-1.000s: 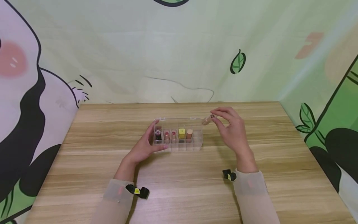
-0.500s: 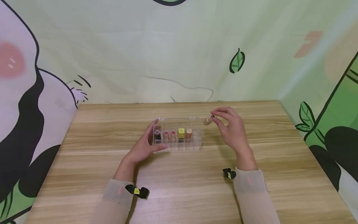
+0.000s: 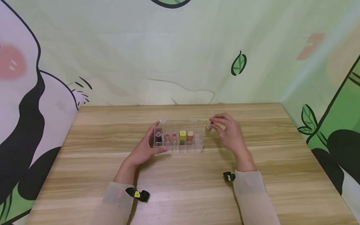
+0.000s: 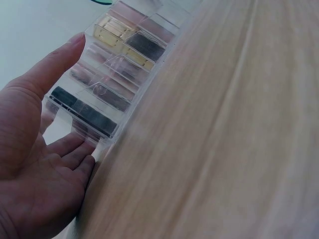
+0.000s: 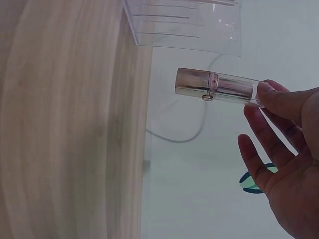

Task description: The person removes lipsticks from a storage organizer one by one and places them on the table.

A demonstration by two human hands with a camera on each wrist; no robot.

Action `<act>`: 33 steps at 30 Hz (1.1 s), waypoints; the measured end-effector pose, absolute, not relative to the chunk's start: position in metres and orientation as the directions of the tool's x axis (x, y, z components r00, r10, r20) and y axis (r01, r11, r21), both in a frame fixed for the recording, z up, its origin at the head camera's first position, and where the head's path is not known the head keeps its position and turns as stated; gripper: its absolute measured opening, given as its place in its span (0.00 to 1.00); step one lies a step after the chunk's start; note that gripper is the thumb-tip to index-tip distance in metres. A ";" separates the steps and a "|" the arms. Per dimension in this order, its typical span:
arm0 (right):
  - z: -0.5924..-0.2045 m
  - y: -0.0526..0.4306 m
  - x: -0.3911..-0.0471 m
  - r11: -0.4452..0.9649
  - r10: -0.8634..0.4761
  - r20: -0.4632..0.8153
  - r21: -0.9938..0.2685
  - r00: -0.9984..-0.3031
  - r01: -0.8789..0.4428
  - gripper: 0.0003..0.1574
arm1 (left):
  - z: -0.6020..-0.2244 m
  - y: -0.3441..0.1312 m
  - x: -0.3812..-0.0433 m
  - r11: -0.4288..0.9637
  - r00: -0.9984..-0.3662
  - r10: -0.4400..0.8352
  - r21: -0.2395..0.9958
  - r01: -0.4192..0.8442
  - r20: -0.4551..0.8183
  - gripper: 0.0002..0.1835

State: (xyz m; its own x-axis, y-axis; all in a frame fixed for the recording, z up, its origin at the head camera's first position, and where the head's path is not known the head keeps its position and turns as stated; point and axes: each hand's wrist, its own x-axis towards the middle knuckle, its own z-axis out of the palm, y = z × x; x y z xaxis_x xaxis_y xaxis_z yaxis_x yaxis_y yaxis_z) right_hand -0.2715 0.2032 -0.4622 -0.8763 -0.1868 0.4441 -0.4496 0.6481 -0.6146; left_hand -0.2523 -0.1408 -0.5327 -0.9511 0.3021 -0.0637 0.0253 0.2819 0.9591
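Note:
A clear plastic lipstick organizer (image 3: 199, 137) stands on the table, its left end held in my left hand (image 3: 144, 150), thumb across the front and fingers behind. In its compartments stand a black lipstick (image 3: 158, 137), two pinkish lipsticks (image 3: 167, 137), a yellow-topped one (image 3: 182, 135) and an orange-brown one (image 3: 190, 136). The rightmost compartment looks bare. Just right of the organizer, my right hand (image 3: 232, 135) pinches another lipstick (image 5: 214, 85) by its clear end between thumb and fingers. It has a rose-gold base and a small ring-like charm. Its other end points downward, above the table.
The wooden table (image 3: 180, 193) reaches back to a pale printed cloth (image 3: 121, 62) hanging behind it. A black strap device (image 3: 138, 194) sits at the left wrist, a similar one (image 3: 229, 177) at the right.
My right hand has moved a little toward me and to the left, and the lipstick it pinches stands more upright. The left hand keeps its hold on the organizer.

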 end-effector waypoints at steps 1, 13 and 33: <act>-0.464 0.203 -0.272 0.651 -0.189 0.436 -0.615 -0.880 -0.445 0.14 | -0.533 -0.141 -0.252 0.280 -0.951 0.302 0.960 0.024 -0.064 0.62; -0.477 0.205 -0.275 0.684 -0.199 0.334 -0.626 -0.921 -0.375 0.13 | -0.533 -0.142 -0.251 0.293 -0.951 0.301 0.956 0.030 -0.063 0.62; -0.485 0.205 -0.280 0.688 -0.211 0.297 -0.631 -0.931 -0.358 0.13 | -0.534 -0.141 -0.254 0.290 -0.951 0.303 0.957 0.031 -0.061 0.62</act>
State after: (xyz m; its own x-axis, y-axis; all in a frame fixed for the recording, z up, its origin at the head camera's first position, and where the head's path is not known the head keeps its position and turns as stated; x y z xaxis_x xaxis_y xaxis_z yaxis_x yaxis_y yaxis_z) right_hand -0.2796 0.2046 -0.4848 -0.9310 -0.2115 0.2975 -0.3580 0.6879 -0.6314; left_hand -0.2535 -0.1411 -0.5340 -0.9509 0.3034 -0.0608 0.0314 0.2899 0.9565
